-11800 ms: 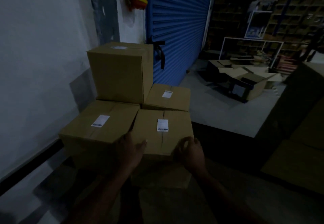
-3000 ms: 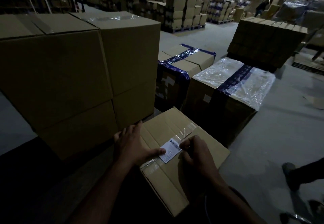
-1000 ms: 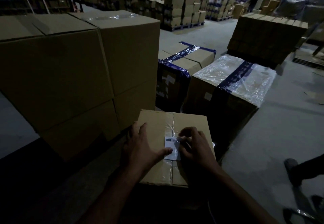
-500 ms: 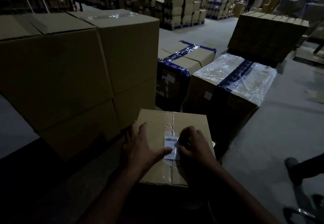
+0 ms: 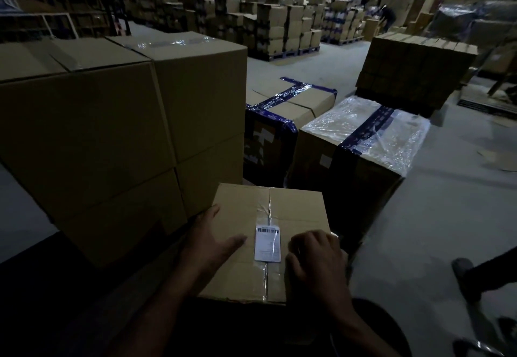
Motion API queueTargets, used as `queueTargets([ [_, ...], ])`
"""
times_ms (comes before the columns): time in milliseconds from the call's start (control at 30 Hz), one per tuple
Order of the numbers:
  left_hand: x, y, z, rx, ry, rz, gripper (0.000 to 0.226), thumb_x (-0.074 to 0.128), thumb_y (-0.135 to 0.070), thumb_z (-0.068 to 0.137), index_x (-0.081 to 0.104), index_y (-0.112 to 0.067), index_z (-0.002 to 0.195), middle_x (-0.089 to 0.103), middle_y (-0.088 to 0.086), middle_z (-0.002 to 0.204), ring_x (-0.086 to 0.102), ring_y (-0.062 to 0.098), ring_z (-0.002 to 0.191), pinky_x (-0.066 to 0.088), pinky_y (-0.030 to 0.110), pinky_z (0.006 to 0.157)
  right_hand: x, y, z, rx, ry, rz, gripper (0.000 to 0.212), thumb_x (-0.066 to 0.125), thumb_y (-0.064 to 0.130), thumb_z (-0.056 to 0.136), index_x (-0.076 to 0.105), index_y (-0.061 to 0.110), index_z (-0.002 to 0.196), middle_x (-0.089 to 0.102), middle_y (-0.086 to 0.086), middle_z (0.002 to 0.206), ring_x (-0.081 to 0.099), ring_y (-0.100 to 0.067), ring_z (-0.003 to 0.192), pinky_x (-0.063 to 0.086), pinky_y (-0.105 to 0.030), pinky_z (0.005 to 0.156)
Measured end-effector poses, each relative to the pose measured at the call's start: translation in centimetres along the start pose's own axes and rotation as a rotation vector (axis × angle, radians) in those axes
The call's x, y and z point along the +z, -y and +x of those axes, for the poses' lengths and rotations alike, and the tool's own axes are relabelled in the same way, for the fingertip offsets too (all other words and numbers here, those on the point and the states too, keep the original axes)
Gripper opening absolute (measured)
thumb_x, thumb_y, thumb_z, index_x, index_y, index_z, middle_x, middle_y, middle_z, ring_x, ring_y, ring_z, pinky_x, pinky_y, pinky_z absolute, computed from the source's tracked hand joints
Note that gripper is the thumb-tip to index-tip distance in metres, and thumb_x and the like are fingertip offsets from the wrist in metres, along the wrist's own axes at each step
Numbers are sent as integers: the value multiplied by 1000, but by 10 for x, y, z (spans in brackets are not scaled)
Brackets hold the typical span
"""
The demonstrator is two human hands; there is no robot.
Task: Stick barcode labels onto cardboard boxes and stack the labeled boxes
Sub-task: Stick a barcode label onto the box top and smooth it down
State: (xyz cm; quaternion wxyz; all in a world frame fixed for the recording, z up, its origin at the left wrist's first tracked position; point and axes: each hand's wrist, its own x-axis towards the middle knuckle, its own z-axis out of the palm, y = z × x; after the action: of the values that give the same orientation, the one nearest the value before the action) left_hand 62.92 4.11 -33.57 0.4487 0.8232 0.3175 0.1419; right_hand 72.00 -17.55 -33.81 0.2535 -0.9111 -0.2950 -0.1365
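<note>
A small taped cardboard box (image 5: 296, 211) sits low in front of me. A white barcode label (image 5: 267, 243) lies flat on its top, across the clear tape seam. My left hand (image 5: 208, 247) rests flat on the box's left part, fingers spread, thumb pointing toward the label. My right hand (image 5: 314, 261) rests on the box's right part with its fingers curled under, knuckles up, holding nothing that I can see. Neither hand touches the label.
Tall stacked brown boxes (image 5: 112, 133) stand close on the left. Beyond the small box are a blue-taped box (image 5: 293, 110) and a plastic-wrapped box (image 5: 363, 133). A person's leg and shoe (image 5: 475, 275) are at the right on the grey floor. Pallets of boxes fill the background.
Both hands have drawn apart off the label, left hand to the left, right hand to the right. The label now lies fully uncovered on the box.
</note>
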Motion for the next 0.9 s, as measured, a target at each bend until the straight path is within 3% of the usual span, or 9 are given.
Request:
queueTargets([
  [167,-3,13,-9,-102,54,-278,82,82,-37,78,35,-47,144,50,-1,142,57,23,120,49,53,101,-3,12,-24,-63,-48,-137,22,57,39,74,59,35,95,59,18,109,48,-8,107,27,-33,84],
  [267,6,14,-27,-141,-78,-408,75,80,-22,83,38,-43,142,50,3,143,55,24,122,48,54,103,-5,4,-7,-155,-5,-114,21,59,37,76,62,34,96,61,19,110,53,-9,106,31,-31,81],
  [367,20,5,-58,-190,-268,-371,71,76,-10,85,41,-29,144,40,9,149,46,28,129,41,49,109,-9,-16,29,-263,151,-3,25,51,43,84,66,37,104,62,22,115,55,-5,109,30,-25,82],
  [467,31,-8,-86,-268,-322,-318,81,81,-10,78,40,-27,145,27,7,147,41,31,127,40,48,107,-16,-28,58,-327,338,74,36,41,52,87,69,39,107,62,23,119,52,0,114,31,-23,85],
  [600,26,-12,-89,-208,-385,-223,100,90,-8,64,36,-25,146,23,4,146,38,32,128,39,54,107,-16,-22,64,-261,353,126,24,54,41,87,71,35,103,65,19,116,56,-4,111,45,-32,94],
  [733,11,-17,-64,85,-423,37,104,90,-32,65,30,-29,149,23,-2,150,40,29,134,44,52,105,-3,2,41,-134,251,145,20,60,35,90,66,29,108,62,17,105,48,-8,100,40,-29,86],
  [800,5,-25,-46,188,-343,76,101,86,-41,69,28,-30,151,22,-6,152,35,25,138,42,45,107,3,14,28,-59,167,190,18,61,37,90,64,29,106,55,20,97,41,-5,94,33,-27,80],
  [900,8,-33,-21,219,-154,213,111,77,-65,70,19,-27,156,17,-2,161,17,19,148,27,40,118,7,20,19,-41,102,183,16,64,39,87,61,33,101,58,20,95,41,-3,91,29,-26,77],
])
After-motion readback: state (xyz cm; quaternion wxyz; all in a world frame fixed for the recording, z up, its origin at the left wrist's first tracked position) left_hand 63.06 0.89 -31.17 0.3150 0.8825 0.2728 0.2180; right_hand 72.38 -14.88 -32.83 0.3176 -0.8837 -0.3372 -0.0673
